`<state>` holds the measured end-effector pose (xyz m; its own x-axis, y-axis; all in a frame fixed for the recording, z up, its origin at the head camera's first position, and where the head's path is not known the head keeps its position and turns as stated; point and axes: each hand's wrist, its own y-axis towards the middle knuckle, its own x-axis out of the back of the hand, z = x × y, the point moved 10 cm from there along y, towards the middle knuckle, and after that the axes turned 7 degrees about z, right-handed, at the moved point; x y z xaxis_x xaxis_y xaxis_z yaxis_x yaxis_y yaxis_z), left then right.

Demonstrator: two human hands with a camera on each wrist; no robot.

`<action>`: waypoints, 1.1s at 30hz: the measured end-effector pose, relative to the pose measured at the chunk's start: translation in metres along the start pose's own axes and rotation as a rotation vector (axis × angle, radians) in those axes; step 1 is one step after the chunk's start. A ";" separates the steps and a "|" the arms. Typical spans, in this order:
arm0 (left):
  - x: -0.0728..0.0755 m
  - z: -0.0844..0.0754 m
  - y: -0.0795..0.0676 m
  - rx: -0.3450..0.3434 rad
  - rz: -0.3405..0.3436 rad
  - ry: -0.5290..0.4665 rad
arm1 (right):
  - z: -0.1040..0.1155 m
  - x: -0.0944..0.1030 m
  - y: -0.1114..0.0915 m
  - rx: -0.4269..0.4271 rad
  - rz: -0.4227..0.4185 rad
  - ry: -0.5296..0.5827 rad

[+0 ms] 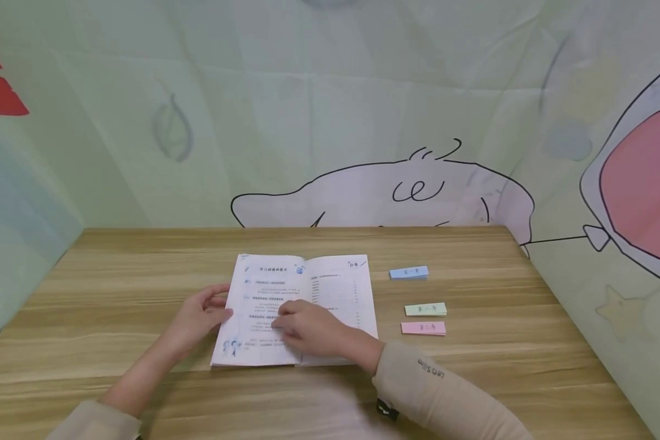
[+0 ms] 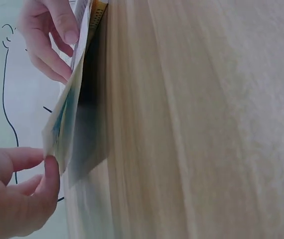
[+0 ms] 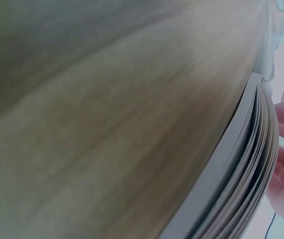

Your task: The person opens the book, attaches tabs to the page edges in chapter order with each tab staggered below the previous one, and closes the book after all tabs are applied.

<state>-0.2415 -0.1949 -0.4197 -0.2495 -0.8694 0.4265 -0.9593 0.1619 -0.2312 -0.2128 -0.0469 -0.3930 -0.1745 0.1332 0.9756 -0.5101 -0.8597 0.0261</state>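
Note:
An open book (image 1: 335,287) with printed Chinese text and small blue drawings lies on the wooden table. My left hand (image 1: 198,315) is at the book's left edge; the left wrist view shows its thumb and finger pinching the edge of the leaves (image 2: 57,134), which tilt up from the table. Over the left page, close to the spine, my right hand (image 1: 313,330) has its fingers loosely bent, fingertips at the paper. In the right wrist view the fanned page edges (image 3: 251,164) show side-on, fingers beyond them.
Right of the book lie three small paper strips with handwriting: a blue strip (image 1: 409,272), a green strip (image 1: 425,310) and a pink strip (image 1: 423,329). The wooden table (image 1: 115,263) ends at a cloth backdrop (image 1: 198,122) with cartoon drawings.

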 end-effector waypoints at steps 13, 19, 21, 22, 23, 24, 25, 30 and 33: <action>-0.026 -0.047 0.000 -0.345 -0.022 0.451 | 0.004 -0.005 0.000 0.005 0.027 -0.092; -0.053 -0.056 -0.002 -0.478 0.088 0.557 | 0.005 -0.005 -0.001 0.010 0.014 -0.121; -0.056 -0.055 -0.002 -0.479 0.108 0.582 | 0.005 -0.006 0.000 0.019 0.016 -0.116; -0.057 -0.054 -0.002 -0.477 0.116 0.587 | 0.005 -0.006 0.000 0.027 0.016 -0.112; -0.057 -0.053 -0.002 -0.470 0.126 0.589 | 0.005 -0.005 0.000 0.032 0.018 -0.098; -0.057 -0.052 -0.002 -0.458 0.135 0.584 | 0.005 -0.005 0.000 0.035 0.020 -0.080; -0.057 -0.051 -0.002 -0.449 0.143 0.579 | 0.004 -0.004 0.000 0.038 0.021 -0.058; -0.057 -0.046 0.000 -0.401 0.186 0.550 | -0.005 0.006 -0.001 0.006 0.001 0.056; -0.058 -0.044 0.001 -0.387 0.200 0.544 | -0.015 0.014 -0.003 -0.053 -0.020 0.102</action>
<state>-0.2337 -0.1241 -0.4057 -0.3599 -0.4645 0.8091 -0.8408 0.5373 -0.0656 -0.2266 -0.0349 -0.3832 -0.2473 0.2019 0.9477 -0.5578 -0.8294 0.0312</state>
